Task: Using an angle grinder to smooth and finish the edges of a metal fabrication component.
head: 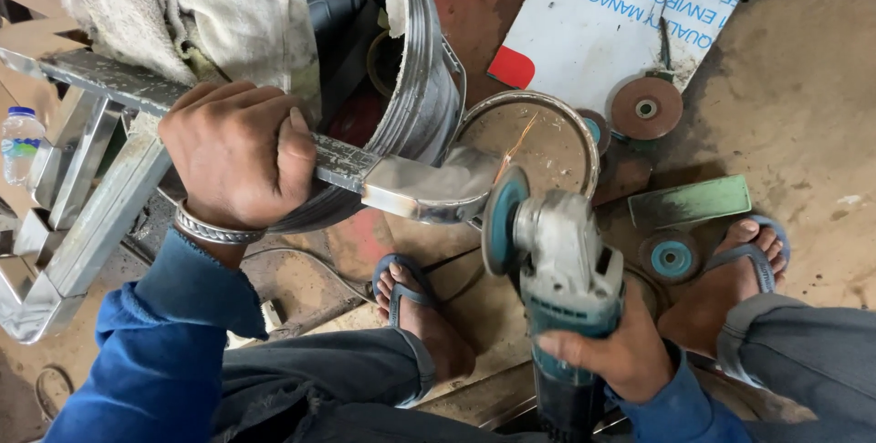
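Observation:
My left hand (239,153) is closed around a square steel bar (342,160) that belongs to a welded metal frame (87,197). A metal bracelet circles that wrist. My right hand (610,350) grips the body of a teal angle grinder (564,277). Its blue-backed disc (502,218) touches the shiny ground end of the bar (429,187), and a few sparks fly up from the contact. My two feet in blue sandals (406,283) rest on the floor below the bar.
A round metal tub (420,69) holds cloth rags (182,5). A shallow round pan (547,133), spare grinding discs (646,107), a green flat plate (689,201) and a white printed board (620,14) lie on the floor. A plastic bottle (20,142) stands at left.

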